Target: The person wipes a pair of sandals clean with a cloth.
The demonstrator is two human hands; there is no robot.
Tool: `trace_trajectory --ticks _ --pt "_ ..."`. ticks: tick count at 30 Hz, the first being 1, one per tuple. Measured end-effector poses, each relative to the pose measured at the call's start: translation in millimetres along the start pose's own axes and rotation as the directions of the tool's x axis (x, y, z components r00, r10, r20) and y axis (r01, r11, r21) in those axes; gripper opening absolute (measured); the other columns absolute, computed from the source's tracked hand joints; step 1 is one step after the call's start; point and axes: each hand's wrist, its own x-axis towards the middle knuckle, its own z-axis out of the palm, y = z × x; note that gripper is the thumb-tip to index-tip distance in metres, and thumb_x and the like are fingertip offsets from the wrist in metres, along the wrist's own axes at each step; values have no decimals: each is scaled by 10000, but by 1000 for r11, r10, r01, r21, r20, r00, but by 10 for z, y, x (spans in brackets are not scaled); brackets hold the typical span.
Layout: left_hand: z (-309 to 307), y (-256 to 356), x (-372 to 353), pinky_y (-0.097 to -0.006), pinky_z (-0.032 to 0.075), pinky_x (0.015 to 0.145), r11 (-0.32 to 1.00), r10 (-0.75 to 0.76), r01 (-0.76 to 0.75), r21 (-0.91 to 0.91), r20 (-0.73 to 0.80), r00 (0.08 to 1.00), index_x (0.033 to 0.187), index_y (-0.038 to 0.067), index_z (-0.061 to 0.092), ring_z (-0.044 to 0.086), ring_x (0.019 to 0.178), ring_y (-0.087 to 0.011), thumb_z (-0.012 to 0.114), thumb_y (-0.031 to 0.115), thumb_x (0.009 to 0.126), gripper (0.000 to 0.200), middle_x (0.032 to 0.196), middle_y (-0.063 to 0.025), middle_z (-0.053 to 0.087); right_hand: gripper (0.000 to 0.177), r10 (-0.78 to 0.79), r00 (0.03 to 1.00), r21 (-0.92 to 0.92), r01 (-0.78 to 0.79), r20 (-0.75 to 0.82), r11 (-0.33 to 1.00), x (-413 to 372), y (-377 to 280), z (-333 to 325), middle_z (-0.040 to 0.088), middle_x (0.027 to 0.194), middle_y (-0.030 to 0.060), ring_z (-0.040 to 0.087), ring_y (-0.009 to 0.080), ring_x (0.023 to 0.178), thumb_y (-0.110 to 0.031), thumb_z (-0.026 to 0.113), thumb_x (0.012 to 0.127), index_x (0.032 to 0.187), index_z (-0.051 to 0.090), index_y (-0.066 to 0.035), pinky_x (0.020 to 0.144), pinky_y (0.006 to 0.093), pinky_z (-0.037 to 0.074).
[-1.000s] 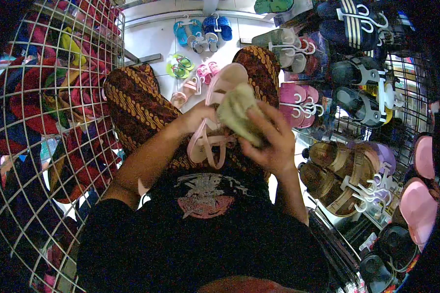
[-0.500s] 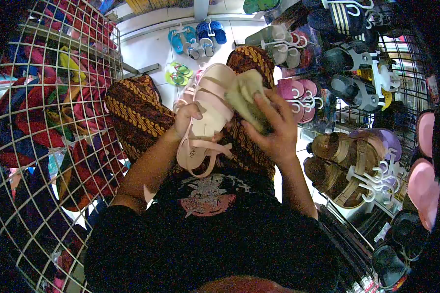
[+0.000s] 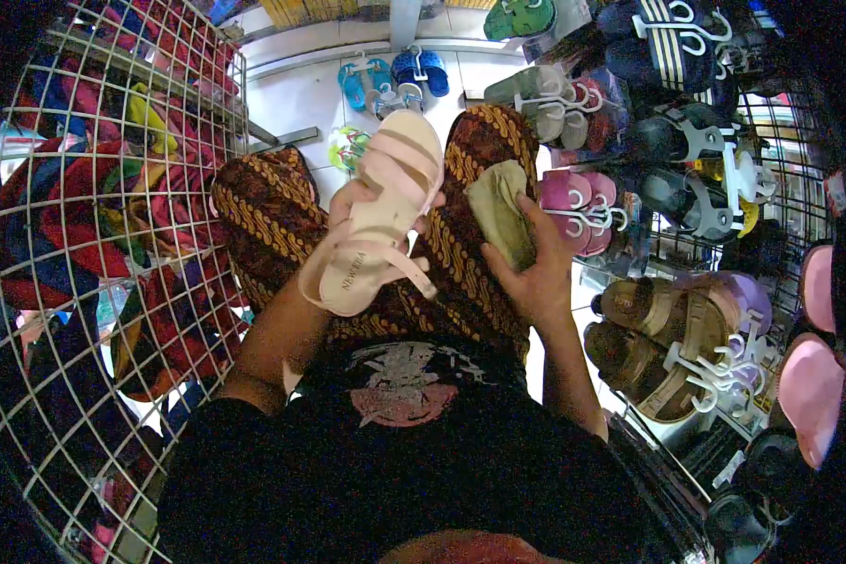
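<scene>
A pale pink strappy sandal (image 3: 371,226) is tilted above my lap, its insole facing me and lettering visible at the heel. My left hand (image 3: 350,202) grips it from below, with the fingers partly hidden behind the sole. To the right, my right hand (image 3: 540,268) is closed on a folded, yellowish-green cloth (image 3: 500,211), held over my right knee and apart from the sandal. Patterned brown fabric (image 3: 273,211) covers my legs beneath both.
A wire mesh rack (image 3: 113,235) with colourful goods behind it rises at left. Brown sandals (image 3: 663,329), pink slippers (image 3: 578,211) and dark sandals (image 3: 677,169) hang at right. Blue slippers (image 3: 421,70) and green flip-flops (image 3: 348,146) lie on the white floor ahead.
The cloth has moved down and right, away from the sandal. The sandal has turned and shifted slightly left, with its heel lettering now clearer and my left thumb no longer over the insole.
</scene>
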Motion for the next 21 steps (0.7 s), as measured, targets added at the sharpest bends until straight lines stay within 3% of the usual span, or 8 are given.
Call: trace_trajectory --ticks 2,7,10,11,13,15,19,21 --pt "-22 -34 -37 -449 607 701 998 -49 51 31 -54 997 1424 -35 266 634 911 -406 519 247 767 759 1320 -328 454 599 42 999 -7 -43 -20 999 4 2 4 581 1220 201 569 376 1118 -217 735 786 1305 492 -43 965 432 453" --pt "62 -98 11 -415 588 708 859 -181 290 422 -279 943 1388 -96 290 659 874 -359 490 212 770 718 1263 -301 524 568 168 973 7 -169 -161 986 140 -111 -102 585 1208 208 582 385 1087 -202 708 804 1304 494 -36 962 441 451" --pt "30 -201 21 -401 576 736 777 -121 294 557 -326 938 1352 -69 371 665 865 -315 514 136 781 623 1159 -238 591 512 204 976 -20 -206 -77 978 123 106 -59 571 1221 207 588 362 1068 -215 720 806 1247 534 -35 920 418 449" --pt "30 -240 22 -401 574 740 736 -69 291 611 -360 931 1343 -60 388 666 868 -305 520 108 780 602 1142 -224 597 457 160 985 -216 -169 -60 962 95 189 -10 594 1140 206 587 379 1018 -192 715 800 1187 554 -11 887 419 455" --pt "-27 -287 13 -369 568 758 636 25 299 712 -406 914 1328 -31 415 668 887 -264 541 17 768 576 1091 -179 616 433 127 989 -186 -138 -68 973 180 64 -29 610 1076 205 588 394 975 -184 707 808 1167 551 -1 865 419 459" --pt "-85 -244 14 -356 561 773 656 13 264 707 -361 933 1326 -30 416 664 903 -254 540 27 778 565 1085 -166 622 412 42 994 -214 -63 -99 975 211 6 34 635 1000 217 600 421 939 -164 692 816 1155 537 11 844 441 464" --pt "-128 -208 26 -348 543 815 653 54 218 725 -331 942 1307 -20 447 651 931 -238 541 41 803 516 1091 -145 625 417 282 959 -124 -274 43 954 184 -10 38 631 1014 238 612 426 951 -131 696 793 1151 521 -8 807 462 478" --pt "-185 -224 33 -341 533 820 566 29 252 785 -324 946 1278 -20 482 643 932 -216 550 40 802 484 1110 -129 614 483 270 962 -185 -259 38 948 148 90 60 631 1002 244 620 435 926 -192 707 788 1203 495 -66 779 509 500"
